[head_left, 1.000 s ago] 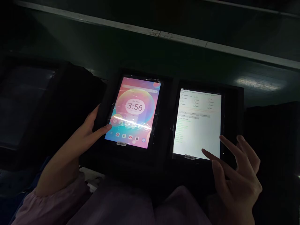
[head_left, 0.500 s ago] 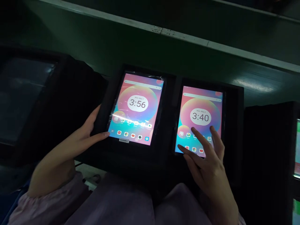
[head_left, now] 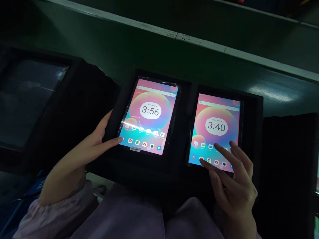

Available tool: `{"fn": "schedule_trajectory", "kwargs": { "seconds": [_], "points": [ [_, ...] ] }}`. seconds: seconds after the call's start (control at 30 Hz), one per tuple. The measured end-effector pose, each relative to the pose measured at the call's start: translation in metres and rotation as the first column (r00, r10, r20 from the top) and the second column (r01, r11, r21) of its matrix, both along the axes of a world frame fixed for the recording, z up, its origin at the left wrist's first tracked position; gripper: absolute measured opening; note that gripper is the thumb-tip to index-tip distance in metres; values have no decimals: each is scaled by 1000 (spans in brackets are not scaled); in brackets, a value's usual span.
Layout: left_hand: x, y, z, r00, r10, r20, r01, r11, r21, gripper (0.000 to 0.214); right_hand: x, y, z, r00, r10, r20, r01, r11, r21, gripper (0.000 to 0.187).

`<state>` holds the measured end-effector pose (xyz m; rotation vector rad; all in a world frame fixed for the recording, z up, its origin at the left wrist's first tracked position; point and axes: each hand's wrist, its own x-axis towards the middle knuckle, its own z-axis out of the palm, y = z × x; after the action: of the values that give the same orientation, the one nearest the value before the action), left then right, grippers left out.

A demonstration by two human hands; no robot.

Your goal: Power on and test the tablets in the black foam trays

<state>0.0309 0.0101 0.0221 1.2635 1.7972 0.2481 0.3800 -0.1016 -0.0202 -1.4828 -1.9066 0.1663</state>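
Two tablets with lit home screens lie side by side in a black holder (head_left: pixel 179 159). The left tablet (head_left: pixel 149 124) reads 3:56, has clear film on its face and a small barcode label on its bottom edge. The right tablet (head_left: pixel 216 111) reads 3:40. My left hand (head_left: pixel 98 137) grips the holder's left side, its thumb resting at the left tablet's lower left corner and its other fingers partly hidden behind the edge. Fingers spread, my right hand (head_left: pixel 235 186) hovers over or touches the lower part of the right tablet; contact is hard to tell.
On the left stands another black holder (head_left: pixel 84 96) with a dark-screened device (head_left: pixel 30 103) in it. A further black box (head_left: pixel 289 166) is at the right, with a lit screen at the frame edge. A pale rail (head_left: pixel 139 23) crosses behind the green surface (head_left: pixel 159 53).
My right hand has shifted right and slightly down across the right tablet, uncovering more icons. My left hand keeps its hold. The whole view has moved a little.
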Motion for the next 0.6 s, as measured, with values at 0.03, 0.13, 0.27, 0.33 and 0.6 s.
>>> {"fn": "schedule_trajectory", "kwargs": {
  "seconds": [0.03,0.13,0.27,0.33,0.6],
  "points": [
    [-1,0,-2,1000,-3,-4,3,1000,5,113,0,0,0,1000,-4,-9,4,1000,-4,25],
    [-6,0,-7,999,-17,-49,20,999,48,111,-2,0,0,1000,-18,-20,18,1000,-6,24],
    [-10,-1,-13,990,-8,-141,19,997,77,106,-2,0,0,1000,-23,-14,23,1000,5,22],
    [-11,-2,-15,989,-11,-149,23,996,83,105,-1,0,-1,999,-27,-16,27,1000,9,23],
    [-23,-2,-27,988,-47,-150,66,990,124,102,13,4,6,994,-107,17,106,994,39,25]
  ]
}}
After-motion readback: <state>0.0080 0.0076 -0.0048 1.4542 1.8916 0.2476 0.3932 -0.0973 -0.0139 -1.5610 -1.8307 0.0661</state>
